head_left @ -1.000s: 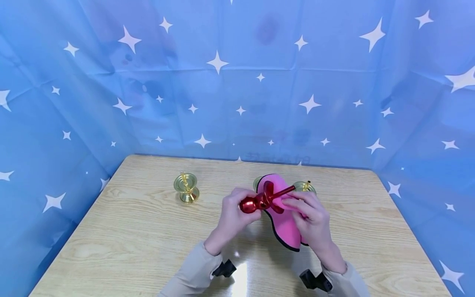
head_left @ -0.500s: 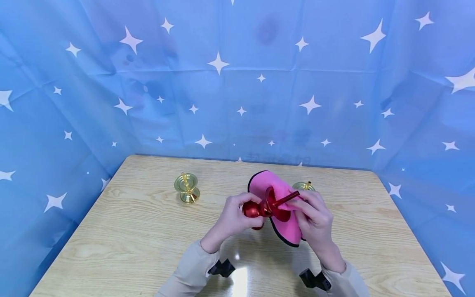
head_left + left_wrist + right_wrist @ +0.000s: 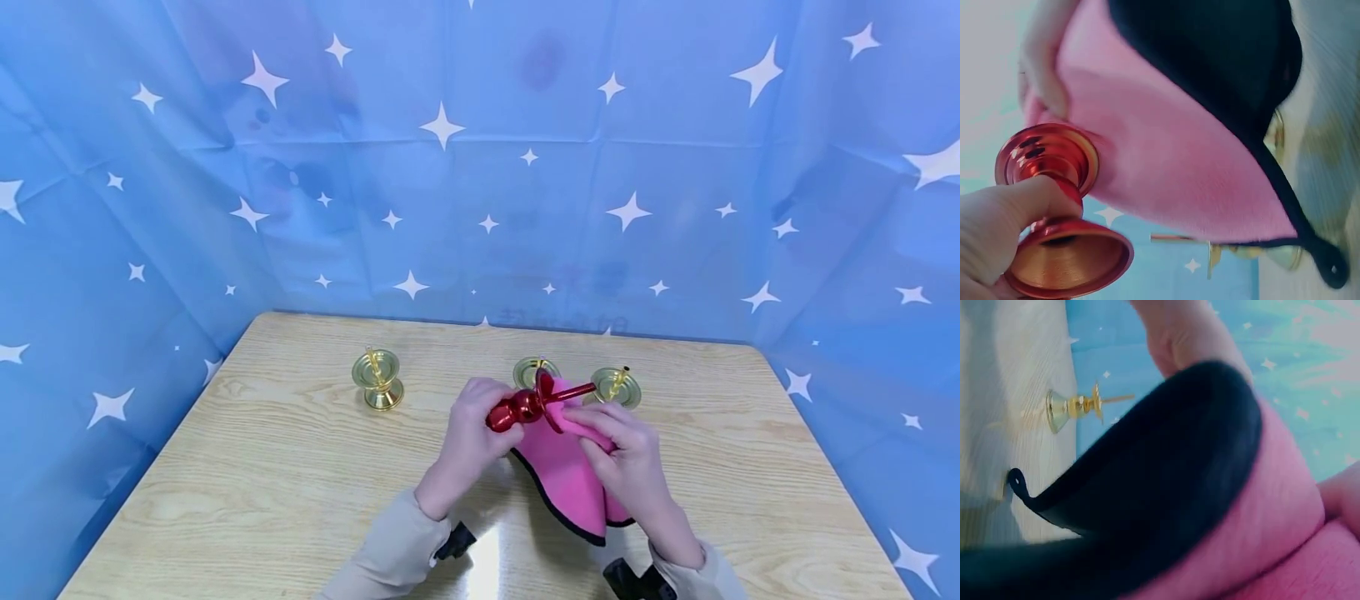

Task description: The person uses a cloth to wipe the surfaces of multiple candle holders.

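My left hand [image 3: 468, 433] grips a shiny red metal candle holder [image 3: 516, 410] by its base end, tilted on its side above the table. A dish and a thin straight stem point right. In the left wrist view, the thumb lies across the narrow waist of the red candle holder [image 3: 1072, 265]. My right hand [image 3: 630, 454] pinches a pink cloth [image 3: 566, 483] with black trim, bunched right at the underside of the dish. The rest of the cloth hangs down between the hands. Its dark inner side and a black corner loop [image 3: 1335, 267] show in the left wrist view.
A gold candle holder [image 3: 381, 379] stands upright at left on the wooden table [image 3: 247, 467]. Two more, a middle gold holder [image 3: 528, 371] and a right gold holder [image 3: 621, 388], stand behind the hands. A blue star-patterned curtain [image 3: 480, 183] encloses the back and sides.
The cloth has dropped lower and towards me, uncovering the middle gold holder. The red candle holder has turned, its dish now more edge-on. The right hand stays on the cloth.
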Available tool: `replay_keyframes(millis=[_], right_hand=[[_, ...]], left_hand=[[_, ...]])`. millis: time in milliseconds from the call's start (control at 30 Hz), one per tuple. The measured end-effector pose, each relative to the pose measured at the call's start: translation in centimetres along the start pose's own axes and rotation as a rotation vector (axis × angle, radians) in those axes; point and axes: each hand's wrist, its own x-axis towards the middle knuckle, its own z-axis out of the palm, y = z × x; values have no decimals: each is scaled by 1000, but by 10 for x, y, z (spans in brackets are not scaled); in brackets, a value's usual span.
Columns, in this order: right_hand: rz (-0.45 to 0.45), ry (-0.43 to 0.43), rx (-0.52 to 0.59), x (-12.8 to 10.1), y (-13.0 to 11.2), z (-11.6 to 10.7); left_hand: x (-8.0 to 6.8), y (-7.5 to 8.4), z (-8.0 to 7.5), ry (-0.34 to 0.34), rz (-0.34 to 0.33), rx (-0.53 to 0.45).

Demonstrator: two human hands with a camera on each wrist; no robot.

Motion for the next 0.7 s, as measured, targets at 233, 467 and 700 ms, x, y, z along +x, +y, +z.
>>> replay_keyframes(millis=[233,467,700], right_hand=[[220,45,60,-3,-16,3],[114,127,92,-1,-18,8],[-17,127,69,-2,-6,7]], left_hand=[[1,0,3,55,183,283],[2,0,5,75,159,221],[-1,-3,7,84,77,47]])
